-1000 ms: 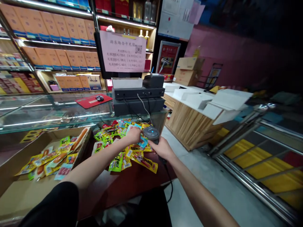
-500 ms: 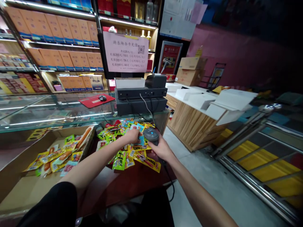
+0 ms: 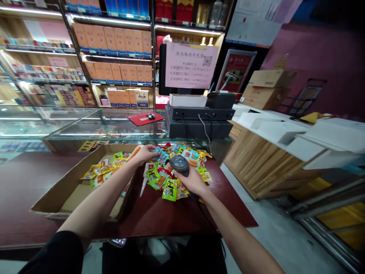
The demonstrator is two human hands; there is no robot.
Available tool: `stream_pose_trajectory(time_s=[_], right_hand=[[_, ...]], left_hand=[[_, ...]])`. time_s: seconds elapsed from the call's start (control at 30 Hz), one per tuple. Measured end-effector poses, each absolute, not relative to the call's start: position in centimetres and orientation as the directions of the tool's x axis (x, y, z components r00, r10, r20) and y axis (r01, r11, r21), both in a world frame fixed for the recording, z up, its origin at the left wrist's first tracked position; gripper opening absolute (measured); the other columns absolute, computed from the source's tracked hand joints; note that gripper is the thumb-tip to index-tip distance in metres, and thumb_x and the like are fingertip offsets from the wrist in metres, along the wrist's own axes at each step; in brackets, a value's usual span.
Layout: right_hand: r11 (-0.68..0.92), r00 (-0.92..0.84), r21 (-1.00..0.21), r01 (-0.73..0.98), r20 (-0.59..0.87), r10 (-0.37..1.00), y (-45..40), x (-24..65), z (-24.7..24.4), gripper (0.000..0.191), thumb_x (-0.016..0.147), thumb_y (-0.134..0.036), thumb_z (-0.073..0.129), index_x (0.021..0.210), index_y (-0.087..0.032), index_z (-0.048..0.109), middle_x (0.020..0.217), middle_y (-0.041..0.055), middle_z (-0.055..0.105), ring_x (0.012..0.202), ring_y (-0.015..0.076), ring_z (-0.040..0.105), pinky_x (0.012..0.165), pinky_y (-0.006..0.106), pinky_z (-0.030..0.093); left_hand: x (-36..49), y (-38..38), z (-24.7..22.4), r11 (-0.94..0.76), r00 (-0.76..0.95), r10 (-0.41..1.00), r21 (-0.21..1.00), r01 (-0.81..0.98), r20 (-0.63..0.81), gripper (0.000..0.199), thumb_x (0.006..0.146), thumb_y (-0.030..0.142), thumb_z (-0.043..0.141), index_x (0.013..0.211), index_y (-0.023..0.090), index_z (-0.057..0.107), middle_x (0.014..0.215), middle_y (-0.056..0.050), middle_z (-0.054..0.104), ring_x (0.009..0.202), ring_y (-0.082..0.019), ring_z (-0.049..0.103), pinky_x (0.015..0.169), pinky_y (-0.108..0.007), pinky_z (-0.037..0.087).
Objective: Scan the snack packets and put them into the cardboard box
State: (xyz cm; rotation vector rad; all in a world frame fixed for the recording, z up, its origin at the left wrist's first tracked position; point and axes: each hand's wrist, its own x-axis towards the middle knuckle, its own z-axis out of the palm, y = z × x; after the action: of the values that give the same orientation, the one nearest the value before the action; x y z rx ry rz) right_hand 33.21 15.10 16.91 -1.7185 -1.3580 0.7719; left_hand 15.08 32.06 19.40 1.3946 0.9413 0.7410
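A blue snack packet (image 3: 161,155) is pinched in the fingers of my left hand (image 3: 145,154), which is between the cardboard box and the pile. My right hand (image 3: 194,182) is wrapped round a dark barcode scanner (image 3: 179,164), held over the pile and facing the blue packet. Green, yellow, red and blue snack packets (image 3: 170,190) lie heaped on the dark red table (image 3: 137,220). More packets (image 3: 104,168) and sausages lie in the open cardboard box (image 3: 67,192) at the left, partly hidden by my left forearm.
Behind the pile stand a glass counter (image 3: 114,131), a black cash drawer (image 3: 199,127) and a monitor with a pink notice (image 3: 189,66). A red mouse pad (image 3: 145,118) lies on the glass. A wooden cabinet (image 3: 256,160) and metal railing (image 3: 322,232) are at the right.
The view has turned left. My left hand has moved from the pile toward the box with the blue packet, and the scanner has turned toward that packet.
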Motion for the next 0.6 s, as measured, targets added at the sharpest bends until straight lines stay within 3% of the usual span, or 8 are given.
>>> stream_pose_trajectory(time_s=[0.13,0.3,0.6], right_hand=[[-0.1,0.2,-0.857,0.505,0.004,0.98,16.1,30.9,17.3,0.03,0.079,-0.048,0.058,0.087,-0.019,0.058,0.058,0.0011,0.064,0.04,0.0157,0.059,0.04,0.025,0.045],[-0.101,0.185,-0.868,0.487,-0.011,0.983,16.7,29.6,18.2,0.029,0.078,-0.047,0.06,0.086,-0.019,0.057,0.056,0.001,0.063,0.041,0.0158,0.058,0.041,0.026,0.046],[-0.03,0.204,-0.839,0.543,0.097,0.974,16.7,30.0,18.4,0.029,0.078,-0.047,0.059,0.08,-0.018,0.062,0.053,0.0008,0.061,0.04,0.0156,0.057,0.041,0.024,0.042]], left_hand=[[13.1,33.2,18.6,0.149,0.394,0.909,0.989,-0.003,-0.135,0.044,0.045,0.028,0.086,0.074,0.014,0.056,0.068,-0.004,0.067,0.064,-0.017,0.065,0.062,-0.031,0.056],[12.9,33.8,18.5,0.131,0.403,0.907,0.991,0.014,-0.125,0.046,0.045,0.026,0.087,0.076,0.014,0.055,0.063,-0.002,0.066,0.057,-0.016,0.064,0.058,-0.031,0.055],[12.9,33.1,19.0,0.141,0.418,0.901,0.99,-0.017,-0.121,0.046,0.044,0.025,0.087,0.078,0.015,0.057,0.067,0.0,0.064,0.059,-0.013,0.063,0.057,-0.026,0.053]])
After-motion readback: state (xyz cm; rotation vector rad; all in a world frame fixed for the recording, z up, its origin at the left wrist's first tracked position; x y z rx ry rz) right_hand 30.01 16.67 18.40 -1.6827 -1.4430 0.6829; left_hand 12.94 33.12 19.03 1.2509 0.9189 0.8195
